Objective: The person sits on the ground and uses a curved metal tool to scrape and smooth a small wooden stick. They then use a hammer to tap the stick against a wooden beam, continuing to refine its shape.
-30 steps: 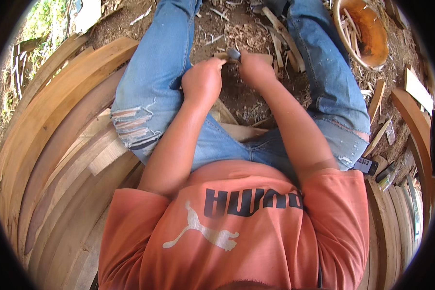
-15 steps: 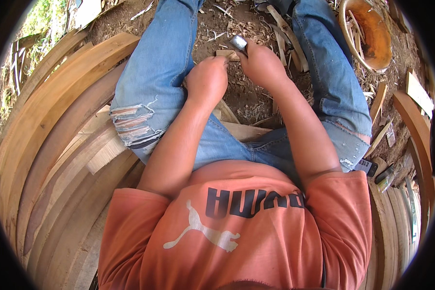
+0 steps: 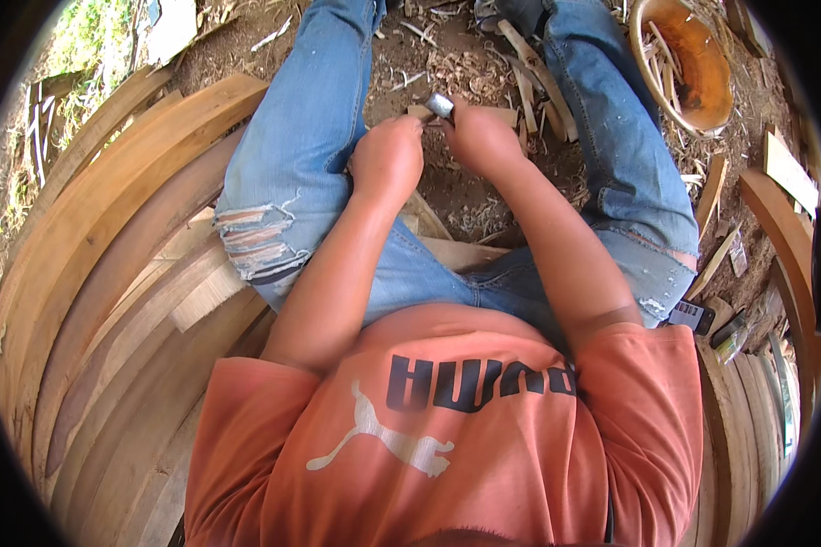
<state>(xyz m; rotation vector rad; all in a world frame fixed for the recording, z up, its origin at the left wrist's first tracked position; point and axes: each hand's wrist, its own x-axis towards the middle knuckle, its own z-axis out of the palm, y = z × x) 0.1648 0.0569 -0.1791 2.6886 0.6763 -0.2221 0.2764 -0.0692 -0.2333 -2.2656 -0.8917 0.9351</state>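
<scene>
Between my knees, my two hands are close together over the wood-littered ground. My right hand (image 3: 485, 139) is closed round a tool with a short, shiny metal head (image 3: 440, 105); its handle is hidden in the fist, so I cannot tell its exact kind. My left hand (image 3: 387, 160) is closed, knuckles up. A thin dark bit shows at its fingertips, close to the metal head, too small to name. Just beyond both hands lies a pale wooden strip (image 3: 505, 116), partly covered by them.
Curved wooden pieces (image 3: 109, 214) are stacked on my left, with more curved boards (image 3: 743, 428) on my right. An orange-brown bucket (image 3: 702, 82) holding wood slivers stands at the far right. Shavings (image 3: 470, 75) and sticks (image 3: 543, 77) litter the soil. A phone (image 3: 691, 315) lies beside my right knee.
My right hand and the metal-headed tool have moved left and nearer to me, closer to my left hand. More of the wooden strip shows at the right. My left hand has shifted slightly toward me.
</scene>
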